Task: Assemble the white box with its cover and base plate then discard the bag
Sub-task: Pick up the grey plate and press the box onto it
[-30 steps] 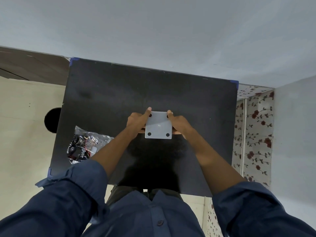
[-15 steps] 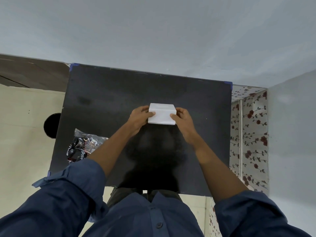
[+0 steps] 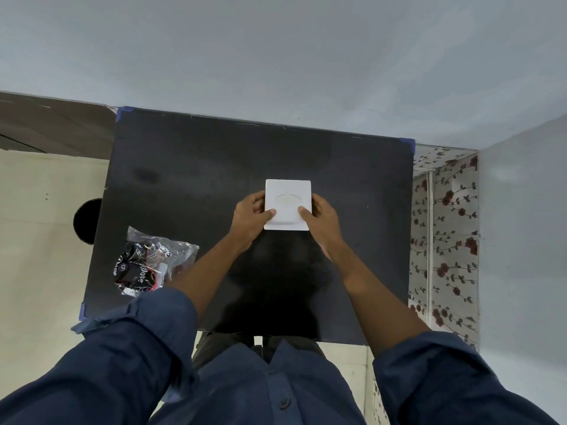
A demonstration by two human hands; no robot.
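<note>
White square plastic box (image 3: 287, 204), smooth with a raised round cover face, sits mid black desk (image 3: 190, 167), clamped between left hand (image 3: 250, 216) and right hand (image 3: 322, 216), thumbs on top. It looks light, rigid and slick, so side edges suit gripping best. Crinkly clear plastic bag (image 3: 153, 260) lies well apart at the left.

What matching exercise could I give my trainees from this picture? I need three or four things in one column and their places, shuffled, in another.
Things:
1. white box
2. plastic bag
3. left hand
4. right hand

Places:
A. near left of the black table
B. gripping the box's right edge
C. middle of the table, between both hands
D. gripping the box's left edge

Pairs: 1-C, 2-A, 3-D, 4-B
</note>
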